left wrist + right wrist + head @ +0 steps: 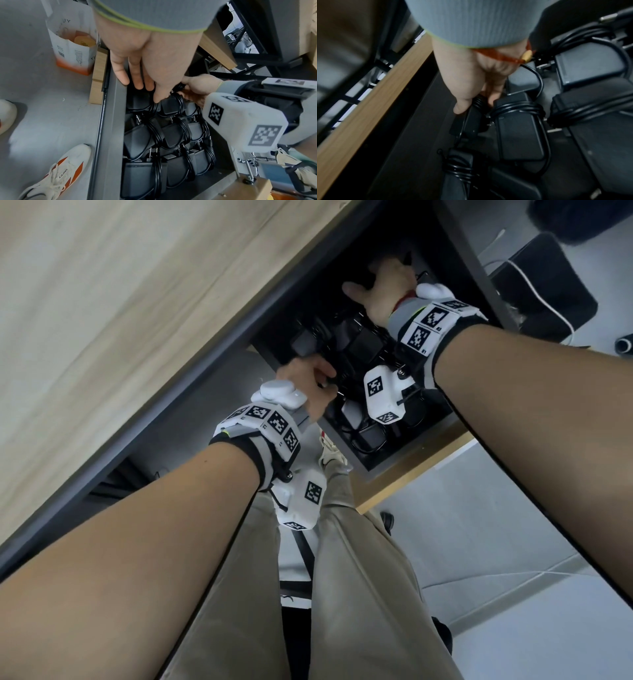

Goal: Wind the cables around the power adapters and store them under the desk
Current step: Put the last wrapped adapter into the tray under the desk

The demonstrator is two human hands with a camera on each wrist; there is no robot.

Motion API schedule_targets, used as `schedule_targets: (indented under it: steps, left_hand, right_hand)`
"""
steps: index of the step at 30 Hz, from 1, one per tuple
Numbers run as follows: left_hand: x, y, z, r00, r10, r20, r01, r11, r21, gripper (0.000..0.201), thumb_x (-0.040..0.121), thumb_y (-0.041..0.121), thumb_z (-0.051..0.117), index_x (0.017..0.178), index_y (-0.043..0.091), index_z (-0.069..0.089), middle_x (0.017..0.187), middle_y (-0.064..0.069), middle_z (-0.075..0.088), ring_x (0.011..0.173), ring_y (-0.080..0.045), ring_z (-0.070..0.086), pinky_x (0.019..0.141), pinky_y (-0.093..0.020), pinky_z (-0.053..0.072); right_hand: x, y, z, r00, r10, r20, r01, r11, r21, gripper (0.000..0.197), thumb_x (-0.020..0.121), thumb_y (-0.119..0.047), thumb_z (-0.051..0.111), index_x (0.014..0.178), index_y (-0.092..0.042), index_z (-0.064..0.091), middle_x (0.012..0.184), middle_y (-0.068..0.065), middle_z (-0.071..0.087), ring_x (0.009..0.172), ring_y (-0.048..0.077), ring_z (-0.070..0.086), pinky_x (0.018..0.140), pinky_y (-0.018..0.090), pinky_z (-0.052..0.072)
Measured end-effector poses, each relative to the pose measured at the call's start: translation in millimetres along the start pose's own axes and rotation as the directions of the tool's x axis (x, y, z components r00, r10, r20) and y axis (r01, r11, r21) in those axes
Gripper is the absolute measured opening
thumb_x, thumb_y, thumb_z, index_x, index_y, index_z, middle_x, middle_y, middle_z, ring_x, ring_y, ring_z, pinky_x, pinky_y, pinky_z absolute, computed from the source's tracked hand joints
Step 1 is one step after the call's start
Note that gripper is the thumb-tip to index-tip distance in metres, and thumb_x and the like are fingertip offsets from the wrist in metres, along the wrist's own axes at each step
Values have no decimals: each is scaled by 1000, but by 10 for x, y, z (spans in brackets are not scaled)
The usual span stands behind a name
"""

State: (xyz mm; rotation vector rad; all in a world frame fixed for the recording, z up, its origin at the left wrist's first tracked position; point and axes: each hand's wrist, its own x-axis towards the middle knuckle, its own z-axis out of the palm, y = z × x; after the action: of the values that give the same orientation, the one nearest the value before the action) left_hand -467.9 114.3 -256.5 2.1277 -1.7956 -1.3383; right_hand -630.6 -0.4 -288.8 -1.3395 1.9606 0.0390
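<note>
Several black power adapters (173, 136) with cables wound round them lie packed in a dark grey tray (113, 121) under the desk. My left hand (140, 83) lies with straight fingers on the adapters at the tray's far end, its little finger on the rim; in the head view the left hand (308, 385) is at the tray's near side. My right hand (476, 104) pinches one wound adapter (471, 121) between thumb and fingers at the tray's side wall, next to the other adapters. From the head camera, the right hand (383, 285) reaches deeper into the tray.
The light wooden desk top (102, 320) runs along the left above the tray. A white and orange paper bag (73, 44) stands on the floor beside the tray. My white shoes (56, 174) and beige trousers (359, 577) are below. A wooden edge (376, 101) borders the tray.
</note>
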Motion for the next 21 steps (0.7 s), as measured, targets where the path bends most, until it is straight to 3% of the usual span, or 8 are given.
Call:
schedule_targets:
  steps: [3, 7, 13, 21]
  left_hand:
    - [19, 20, 6, 1000, 7, 3, -7, 1000, -11, 18, 77, 15, 71, 92, 26, 72, 82, 10, 71, 76, -7, 66, 71, -17, 50]
    - [58, 6, 13, 1000, 0, 16, 0, 1000, -22, 18, 77, 17, 72, 93, 25, 73, 83, 9, 71, 78, -9, 67, 77, -25, 54]
    - [69, 5, 57, 1000, -3, 6, 3, 999, -41, 17, 75, 18, 73, 91, 25, 73, 82, 10, 71, 77, -7, 67, 75, -21, 54]
    - [22, 26, 98, 999, -33, 44, 35, 998, -45, 15, 78, 17, 72, 85, 29, 70, 78, 13, 69, 76, -4, 66, 71, -15, 50]
  right_hand:
    - [42, -7, 49, 997, -40, -73, 48, 993, 107, 57, 94, -42, 61, 139, -11, 46, 138, 5, 56, 128, 23, 52, 93, 25, 41]
    - [47, 79, 135, 995, -42, -90, 52, 992, 115, 48, 90, -35, 66, 129, -12, 51, 128, 3, 61, 118, 20, 57, 85, 22, 41]
    - [53, 218, 116, 995, 0, -101, 10, 995, 99, 39, 85, -29, 68, 119, -12, 59, 121, 5, 62, 110, 19, 59, 77, 21, 43]
    - [-90, 252, 77, 997, -35, -70, 39, 998, 58, 43, 84, -34, 67, 122, -14, 62, 124, 5, 63, 115, 21, 59, 85, 22, 45]
